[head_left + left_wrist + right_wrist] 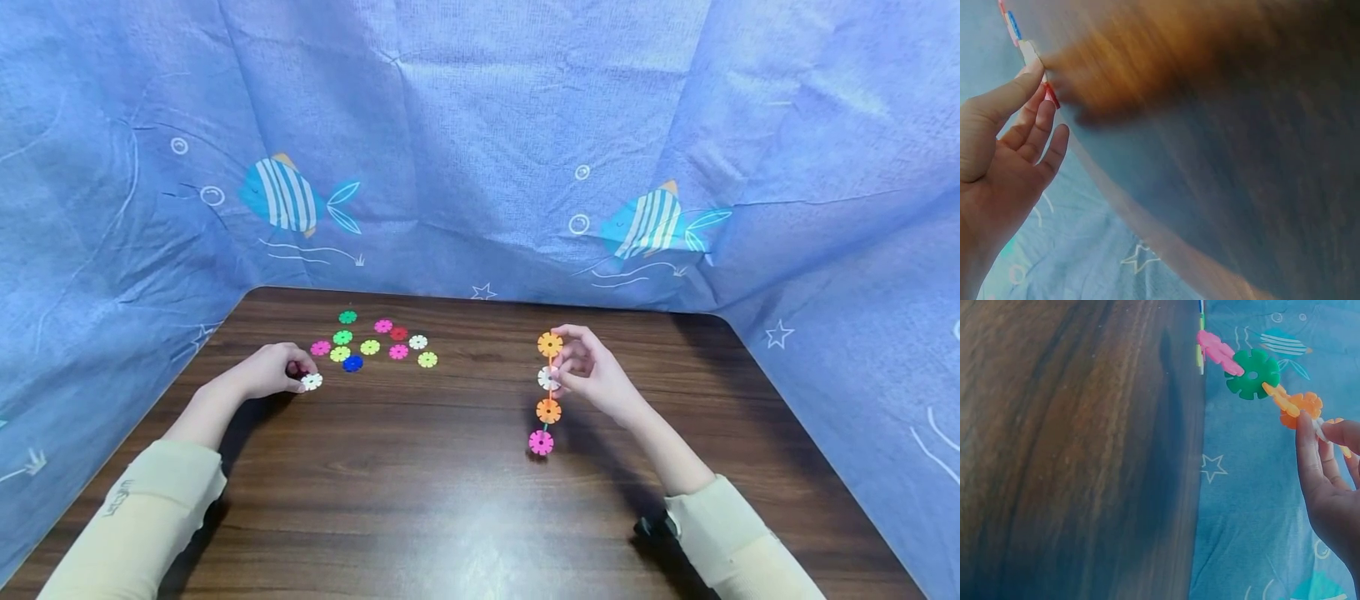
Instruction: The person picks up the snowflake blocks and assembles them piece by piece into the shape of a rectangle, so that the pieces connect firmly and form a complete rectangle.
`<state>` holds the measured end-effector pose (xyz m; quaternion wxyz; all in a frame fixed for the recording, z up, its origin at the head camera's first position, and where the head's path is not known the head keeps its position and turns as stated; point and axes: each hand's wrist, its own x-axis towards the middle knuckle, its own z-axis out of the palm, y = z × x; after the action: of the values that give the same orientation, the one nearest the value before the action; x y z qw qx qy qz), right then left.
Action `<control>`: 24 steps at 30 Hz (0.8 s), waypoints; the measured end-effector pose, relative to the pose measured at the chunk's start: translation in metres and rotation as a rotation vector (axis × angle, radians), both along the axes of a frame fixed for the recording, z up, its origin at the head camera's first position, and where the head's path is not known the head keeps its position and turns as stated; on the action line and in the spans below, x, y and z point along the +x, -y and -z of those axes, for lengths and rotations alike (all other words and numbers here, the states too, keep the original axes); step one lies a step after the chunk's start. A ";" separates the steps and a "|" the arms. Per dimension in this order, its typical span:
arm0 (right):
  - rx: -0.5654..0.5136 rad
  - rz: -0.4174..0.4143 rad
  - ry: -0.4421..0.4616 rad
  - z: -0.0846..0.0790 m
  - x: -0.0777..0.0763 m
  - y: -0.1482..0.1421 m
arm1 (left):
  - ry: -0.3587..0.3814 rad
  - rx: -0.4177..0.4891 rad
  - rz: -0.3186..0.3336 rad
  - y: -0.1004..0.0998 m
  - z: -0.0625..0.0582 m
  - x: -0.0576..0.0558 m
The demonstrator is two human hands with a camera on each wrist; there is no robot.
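Note:
At the table's left side my left hand (276, 371) pinches a white notched disc (311, 382) between thumb and fingers. Against those fingers is a red piece (1052, 95), mostly covered; I cannot tell if it is gripped too. My right hand (592, 375) holds up a chain of interlocked notched discs by its white disc (546, 378), thumb against fingers. An orange disc (550, 344) tops the chain. Below the white one come another orange disc (548, 411), a green disc (1252, 374) seen edge-on from the head, and a pink disc (541, 442) at the low end.
Loose notched discs lie at the back left of the brown table (420, 467), among them a blue disc (352, 363), a green disc (347, 317), a red disc (398, 333) and a white disc (417, 342). A blue fish-printed cloth (480, 150) hangs around the table.

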<state>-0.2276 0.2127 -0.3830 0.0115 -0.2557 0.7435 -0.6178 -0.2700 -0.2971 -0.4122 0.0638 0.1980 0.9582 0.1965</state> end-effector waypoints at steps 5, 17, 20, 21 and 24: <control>0.005 0.002 0.002 0.005 -0.003 0.001 | -0.008 0.000 0.016 -0.002 -0.001 0.001; -0.004 0.035 -0.013 0.012 -0.007 0.000 | -0.056 0.047 0.000 -0.004 0.000 0.000; -0.005 0.057 -0.027 0.013 -0.009 -0.001 | -0.090 0.056 -0.010 -0.007 -0.002 -0.001; -0.007 0.064 -0.029 0.014 -0.010 -0.001 | -0.100 0.061 -0.017 -0.008 -0.005 -0.001; -0.016 0.077 -0.031 0.015 -0.011 -0.001 | -0.139 0.075 -0.044 -0.014 -0.012 0.000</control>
<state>-0.2389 0.2139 -0.3976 -0.0258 -0.2364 0.7480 -0.6197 -0.2702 -0.2833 -0.4001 -0.0147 0.1924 0.9564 0.2192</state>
